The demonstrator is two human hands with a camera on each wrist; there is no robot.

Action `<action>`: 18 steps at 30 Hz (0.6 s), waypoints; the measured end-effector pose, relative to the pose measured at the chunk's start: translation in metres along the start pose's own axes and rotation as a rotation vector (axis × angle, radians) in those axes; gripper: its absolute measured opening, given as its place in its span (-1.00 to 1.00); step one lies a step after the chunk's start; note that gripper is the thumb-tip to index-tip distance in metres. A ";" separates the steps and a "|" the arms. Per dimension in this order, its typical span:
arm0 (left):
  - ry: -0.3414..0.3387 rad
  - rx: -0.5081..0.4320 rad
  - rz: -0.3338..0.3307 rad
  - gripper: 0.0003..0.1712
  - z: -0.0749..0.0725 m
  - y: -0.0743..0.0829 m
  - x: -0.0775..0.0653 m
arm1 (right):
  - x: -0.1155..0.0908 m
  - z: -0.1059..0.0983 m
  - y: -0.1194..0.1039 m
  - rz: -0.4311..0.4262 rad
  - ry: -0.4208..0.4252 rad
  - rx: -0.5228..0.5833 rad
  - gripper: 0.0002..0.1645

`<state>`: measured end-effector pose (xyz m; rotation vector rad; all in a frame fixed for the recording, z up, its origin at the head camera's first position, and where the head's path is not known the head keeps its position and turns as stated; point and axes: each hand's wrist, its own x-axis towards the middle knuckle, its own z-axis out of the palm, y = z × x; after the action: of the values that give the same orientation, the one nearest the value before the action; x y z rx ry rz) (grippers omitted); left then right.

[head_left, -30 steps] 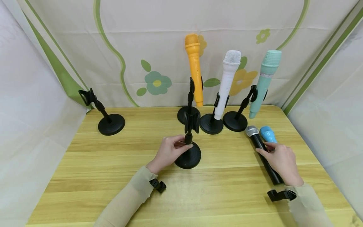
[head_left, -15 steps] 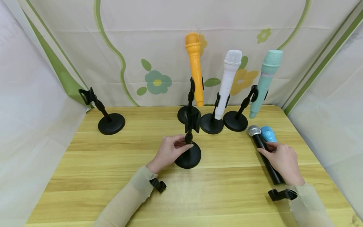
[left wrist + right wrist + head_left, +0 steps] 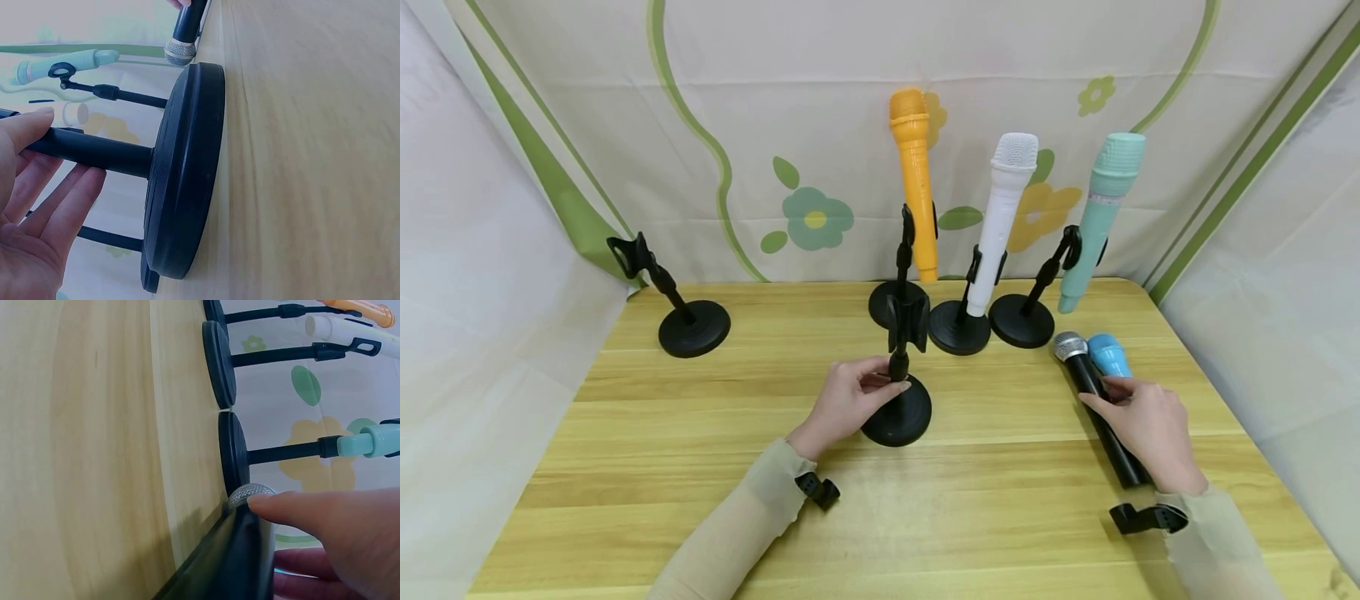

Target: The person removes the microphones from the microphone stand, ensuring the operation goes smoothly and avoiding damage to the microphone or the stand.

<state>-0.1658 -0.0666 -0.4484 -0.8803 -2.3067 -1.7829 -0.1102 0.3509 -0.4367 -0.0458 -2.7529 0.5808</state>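
Pinching upright microphone stand (image 3: 898, 367) in left hand (image 3: 847, 393); gripping black microphone (image 3: 1107, 430) in right hand (image 3: 1150, 427), pointed head-first away, slanting left.

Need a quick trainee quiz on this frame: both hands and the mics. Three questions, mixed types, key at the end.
1. Short answer: what part of the nearest stand does the left hand grip?
2. True or false: the visible part of the blue microphone lies to the right of the black microphone.
3. Count: how many microphones are mounted in stands, and which?

Key:
1. Its post.
2. True.
3. Three: the orange microphone, the white microphone and the mint microphone.
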 end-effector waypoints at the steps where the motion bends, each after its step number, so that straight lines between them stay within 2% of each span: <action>1: 0.000 0.000 -0.001 -0.78 0.000 0.000 0.000 | 0.000 -0.001 -0.001 0.000 0.006 0.003 -0.41; 8: 0.003 0.006 0.006 -0.76 0.000 0.000 -0.001 | 0.000 -0.013 -0.015 -0.011 0.082 0.027 -0.38; 18: 0.013 -0.003 0.002 -0.78 0.000 0.000 0.000 | 0.004 -0.027 -0.056 -0.103 0.228 0.111 -0.46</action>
<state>-0.1654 -0.0663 -0.4486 -0.8682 -2.2951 -1.7859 -0.1031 0.3103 -0.3901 0.0523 -2.4828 0.6563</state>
